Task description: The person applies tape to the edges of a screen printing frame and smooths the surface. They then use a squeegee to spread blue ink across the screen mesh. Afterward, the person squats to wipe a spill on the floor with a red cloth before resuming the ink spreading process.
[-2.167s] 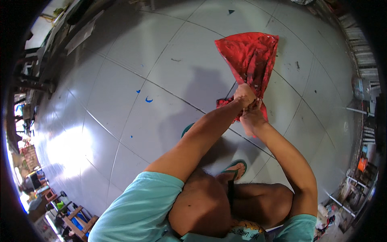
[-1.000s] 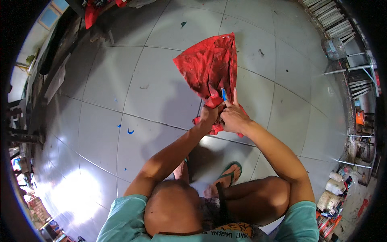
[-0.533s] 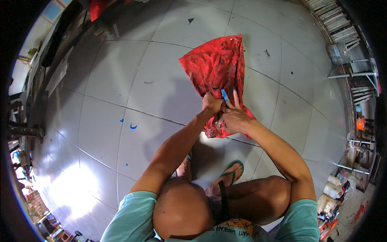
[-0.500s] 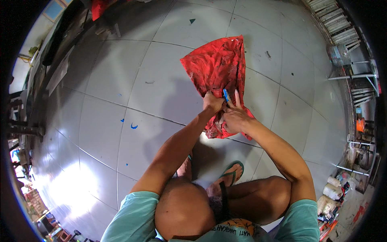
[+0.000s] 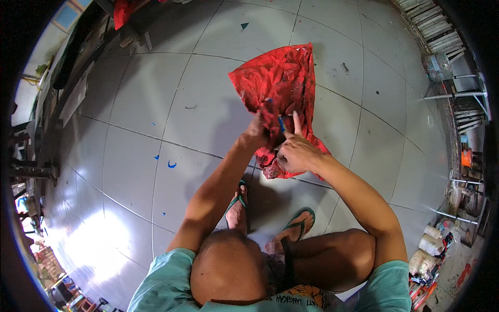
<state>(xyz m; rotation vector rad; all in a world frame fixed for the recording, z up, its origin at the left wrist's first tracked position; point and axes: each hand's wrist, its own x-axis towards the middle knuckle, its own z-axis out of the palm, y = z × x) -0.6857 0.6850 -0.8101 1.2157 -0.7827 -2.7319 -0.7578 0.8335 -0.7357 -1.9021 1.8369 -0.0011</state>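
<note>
A red cloth [image 5: 291,73], creased and stained dark in places, lies spread on the grey tiled floor. My left hand [image 5: 255,132], smeared by motion, is closed on a bunched fold of it near its left edge. A speck of blue shows at the top of that fold. My right hand [image 5: 296,152] lies over the lower part of the cloth with two fingers stretched forward and apart. One of these fingers carries blue along its length; I cannot tell whether it is paint or a wrapping. Its other fingers are partly hidden.
Small curled blue scraps [image 5: 172,164] lie on the floor to the left. My feet in green flip-flops [image 5: 302,222] are just below the cloth. A metal-legged rack [image 5: 457,95] with a clear container [image 5: 437,67] stands at right, and whitish rolls [image 5: 430,244] lie at lower right.
My left hand has moved left and slightly down, drawing a fold of the red cloth with it, away from my right hand. My right hand has shifted slightly left, and its blue finger points lower.
</note>
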